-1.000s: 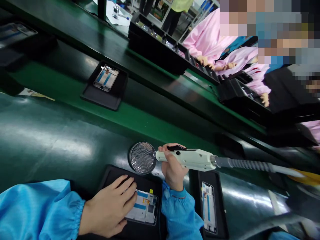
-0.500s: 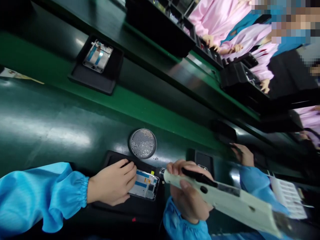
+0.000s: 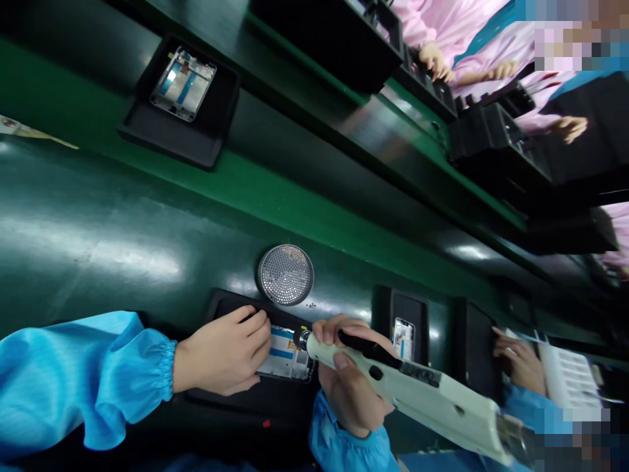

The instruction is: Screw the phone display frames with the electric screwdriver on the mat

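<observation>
My left hand (image 3: 226, 351) lies over the left end of a phone frame (image 3: 289, 366), its fingers curled onto it and hiding that end. The frame is silver with blue strips and sits in a black tray (image 3: 221, 301). In my right hand (image 3: 351, 380) is a pale green electric screwdriver (image 3: 422, 393) with a black lever. It points left, its tip over the upper right part of the frame. Whether the tip touches a screw cannot be made out. A round perforated screw dish (image 3: 285, 275) stands just beyond the tray, with several tiny dark screws beside it.
Another black tray (image 3: 216, 131) carries a phone frame (image 3: 184, 85) at the upper left. To the right is a tray with a phone frame (image 3: 403, 337). A co-worker's hand (image 3: 521, 357) touches a black tray (image 3: 474, 347) near a white compartment tray (image 3: 572, 373). People in pink work across the line.
The screwdriver in my right hand has moved left, bringing its tip over the phone frame. My left hand stays on the frame. The co-worker's hand at right now touches a black tray.
</observation>
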A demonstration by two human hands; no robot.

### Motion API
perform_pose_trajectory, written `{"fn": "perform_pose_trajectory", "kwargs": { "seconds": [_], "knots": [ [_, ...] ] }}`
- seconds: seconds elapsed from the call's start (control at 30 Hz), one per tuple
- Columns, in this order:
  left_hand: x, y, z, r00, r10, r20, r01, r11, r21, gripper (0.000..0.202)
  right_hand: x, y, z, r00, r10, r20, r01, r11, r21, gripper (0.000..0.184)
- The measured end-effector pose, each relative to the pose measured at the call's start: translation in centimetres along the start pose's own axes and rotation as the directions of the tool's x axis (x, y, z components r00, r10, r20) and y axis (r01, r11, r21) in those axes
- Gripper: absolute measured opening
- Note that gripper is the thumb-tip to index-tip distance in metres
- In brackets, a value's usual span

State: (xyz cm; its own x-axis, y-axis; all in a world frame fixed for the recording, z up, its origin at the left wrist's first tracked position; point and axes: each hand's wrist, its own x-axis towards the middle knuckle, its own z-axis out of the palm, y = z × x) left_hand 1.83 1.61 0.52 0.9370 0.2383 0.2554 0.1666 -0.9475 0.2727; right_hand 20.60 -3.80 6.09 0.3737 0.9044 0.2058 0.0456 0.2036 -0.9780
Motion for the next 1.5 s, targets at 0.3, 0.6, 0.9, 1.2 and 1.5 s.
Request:
{"fn": "perform_pose_trajectory", "kwargs": {
  "seconds": [0.3, 0.6, 0.9, 1.2, 1.5],
  "knots": [
    [0.1, 0.1, -0.2, 1.0, 0.001, 0.016, -0.001, 1.0, -0.014, 0.05, -0.2, 0.4, 0.0, 1.0, 0.028, 0.003, -0.027, 0.999, -0.043, 0.024],
    [0.2, 0.0, -0.2, 1.0, 0.009, 0.0, -0.009, 1.0, -0.007, 0.048, -0.2, 0.4, 0.1, 0.999, 0.034, 0.009, -0.034, 0.999, -0.036, 0.023],
    [0.2, 0.0, -0.3, 1.0, 0.008, 0.014, -0.008, 1.0, -0.019, 0.047, -0.3, 0.6, 0.4, 0.999, 0.038, 0.003, -0.038, 0.999, -0.034, 0.018],
    [0.3, 0.1, -0.3, 1.0, 0.013, 0.015, -0.013, 1.0, -0.005, 0.048, -0.4, 1.0, 0.5, 1.0, -0.008, 0.026, 0.008, 1.0, -0.009, 0.021],
    [0.1, 0.1, 0.0, 0.999, -0.028, -0.032, 0.029, 1.0, 0.01, 0.056, 2.7, -0.8, -1.2, 0.987, -0.125, -0.105, 0.13, 0.991, 0.035, 0.028]
  ]
}}
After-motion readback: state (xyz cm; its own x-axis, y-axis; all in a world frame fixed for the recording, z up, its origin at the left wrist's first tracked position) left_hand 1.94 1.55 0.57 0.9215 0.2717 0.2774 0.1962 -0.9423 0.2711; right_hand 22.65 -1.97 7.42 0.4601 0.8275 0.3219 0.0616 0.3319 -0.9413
